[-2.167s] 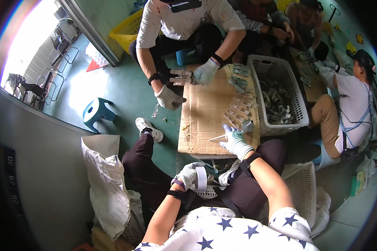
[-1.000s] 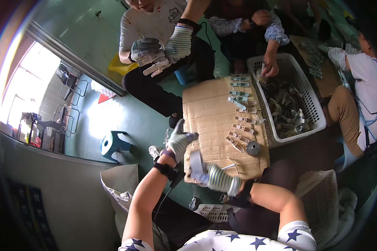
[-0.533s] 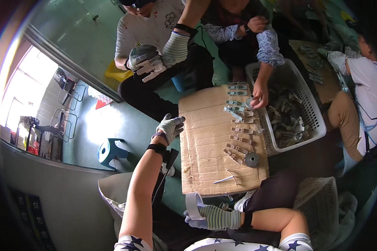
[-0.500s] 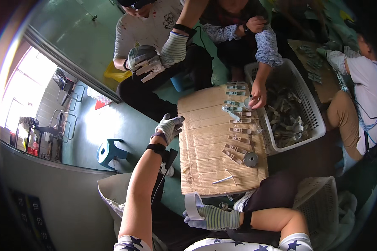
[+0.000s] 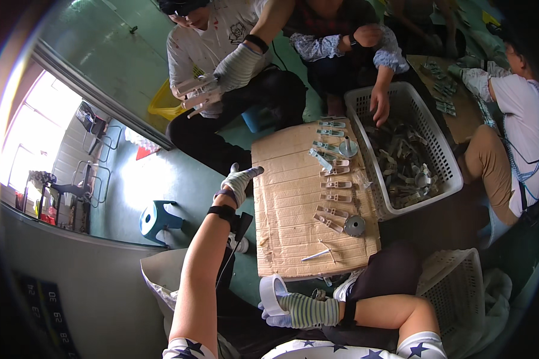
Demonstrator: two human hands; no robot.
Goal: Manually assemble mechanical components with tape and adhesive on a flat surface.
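The person's right hand (image 5: pixel 302 310) holds a white ring (image 5: pixel 272 295), its fingers partly curled under and against it; the thumb's place is hard to make out. The ring stands tilted on edge just off the near side of the counter (image 5: pixel 287 203), toward its left corner, and whether the two touch cannot be told. The left hand (image 5: pixel 238 180) is at the counter's left edge, thumb and a finger stretched apart, with nothing visible in its grasp. Both hands wear striped gloves.

Cardboard tops the counter. Along its right side runs a row of clips: greenish ones (image 5: pixel 330 132) at the far end, pale pinkish ones (image 5: pixel 336 184) nearer. A grey disc (image 5: pixel 354 225) lies just beside the nearest clips, and a second disc with a stem (image 5: pixel 348 147) sits near the greenish ones. A thin stick (image 5: pixel 315 255) lies near the front edge.

Right of the counter, a white crate (image 5: pixel 395 210) holds a jumble of parts (image 5: pixel 406 164), with a co-worker's bare hand (image 5: pixel 379 106) over its far left corner. Another co-worker's gloved hand (image 5: pixel 238 67) grips several pale clips (image 5: pixel 196 91). A blue stool (image 5: pixel 160 221) stands on the floor at left.
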